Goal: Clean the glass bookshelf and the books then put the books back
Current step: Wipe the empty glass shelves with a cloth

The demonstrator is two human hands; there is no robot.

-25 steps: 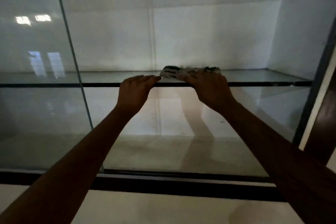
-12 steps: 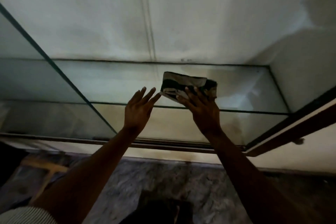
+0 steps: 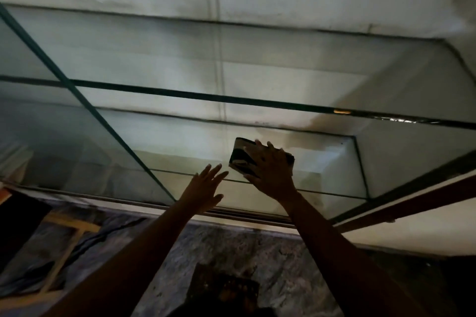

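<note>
A folded dark green and white cloth point(image 3: 240, 156) lies flat on the lower glass shelf point(image 3: 327, 162) of the empty glass bookshelf. My right hand point(image 3: 271, 171) presses down on the cloth with fingers spread straight. To its left my left hand point(image 3: 204, 189) hovers at the shelf's front edge, fingers straight and spread, holding nothing. An upper glass shelf point(image 3: 257, 100) runs across above them. No books are in view.
A slanted glass door edge point(image 3: 85, 100) crosses the left side. A dark wooden frame piece point(image 3: 412, 203) runs along the right. Below lies a marbled stone floor point(image 3: 296, 265) with a pale wooden frame point(image 3: 67, 247) at the left.
The view has tilted downward, now showing two shelves and the floor. My right hand has pushed the cloth farther in on the shelf. My left hand has lifted off the shelf edge and spread its fingers.
</note>
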